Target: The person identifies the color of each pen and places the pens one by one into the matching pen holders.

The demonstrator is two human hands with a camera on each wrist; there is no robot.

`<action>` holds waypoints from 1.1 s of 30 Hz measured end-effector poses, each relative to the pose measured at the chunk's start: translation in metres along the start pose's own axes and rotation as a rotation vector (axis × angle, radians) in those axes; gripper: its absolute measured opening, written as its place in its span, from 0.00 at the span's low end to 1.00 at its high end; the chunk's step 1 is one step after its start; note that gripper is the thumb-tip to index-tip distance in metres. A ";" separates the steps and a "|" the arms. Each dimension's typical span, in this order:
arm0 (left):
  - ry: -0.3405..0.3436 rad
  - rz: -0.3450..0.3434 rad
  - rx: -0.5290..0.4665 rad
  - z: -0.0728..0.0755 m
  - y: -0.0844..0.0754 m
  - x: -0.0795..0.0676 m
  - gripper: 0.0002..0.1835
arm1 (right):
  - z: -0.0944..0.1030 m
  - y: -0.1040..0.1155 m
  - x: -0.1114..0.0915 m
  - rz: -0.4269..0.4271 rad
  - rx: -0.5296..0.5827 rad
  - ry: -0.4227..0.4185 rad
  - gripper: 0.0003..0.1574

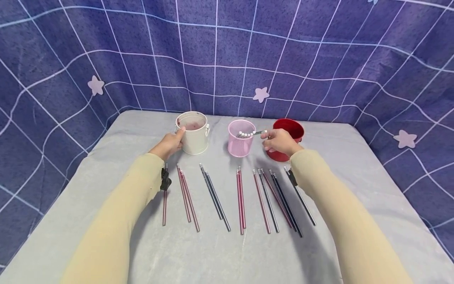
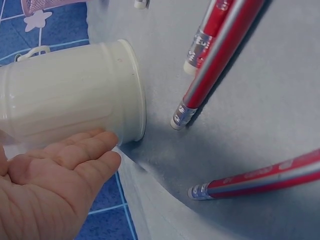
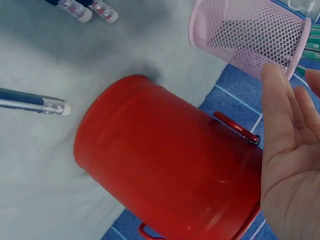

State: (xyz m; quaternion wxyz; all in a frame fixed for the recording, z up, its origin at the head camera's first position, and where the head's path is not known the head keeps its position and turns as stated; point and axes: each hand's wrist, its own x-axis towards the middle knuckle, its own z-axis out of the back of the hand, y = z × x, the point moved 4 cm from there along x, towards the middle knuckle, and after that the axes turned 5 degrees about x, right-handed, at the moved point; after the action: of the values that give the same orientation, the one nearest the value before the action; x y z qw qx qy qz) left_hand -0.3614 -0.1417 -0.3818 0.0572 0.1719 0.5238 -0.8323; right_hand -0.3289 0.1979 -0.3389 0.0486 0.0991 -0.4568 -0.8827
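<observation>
My left hand rests at the side of the cream bucket, its thumb at the rim and its fingers lying straight along the wall in the left wrist view. Over the red bucket, my right hand reaches toward the pink mesh cup. Its thumb and forefinger pinch a green pencil near the white eraser end, and that pencil slants out over the cup's right rim. Several other green pencils stand in the cup, eraser ends up.
Several red pencils and dark blue pencils lie in loose groups on the grey cloth, erasers toward the containers. A blue curtain with white lines and stars hangs behind the table.
</observation>
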 end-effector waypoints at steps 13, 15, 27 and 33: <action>0.000 0.005 0.006 0.000 0.001 -0.001 0.44 | -0.040 -0.017 -0.014 0.006 -0.132 0.190 0.17; -0.005 0.005 0.008 0.000 0.001 0.000 0.44 | -0.045 -0.017 -0.017 -0.006 -0.143 0.202 0.16; 0.002 0.006 0.010 0.000 0.001 0.002 0.44 | -0.061 -0.032 -0.035 -0.091 -0.426 0.203 0.12; -0.013 0.001 -0.020 0.001 0.001 0.002 0.43 | -0.069 -0.037 -0.041 -0.092 -0.435 0.216 0.11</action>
State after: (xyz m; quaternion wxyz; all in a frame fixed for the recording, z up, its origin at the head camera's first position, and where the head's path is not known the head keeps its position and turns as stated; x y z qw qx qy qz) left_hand -0.3633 -0.1426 -0.3833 0.0630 0.1661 0.5317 -0.8281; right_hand -0.2732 0.1712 -0.4026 0.0769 0.2007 -0.2431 -0.9459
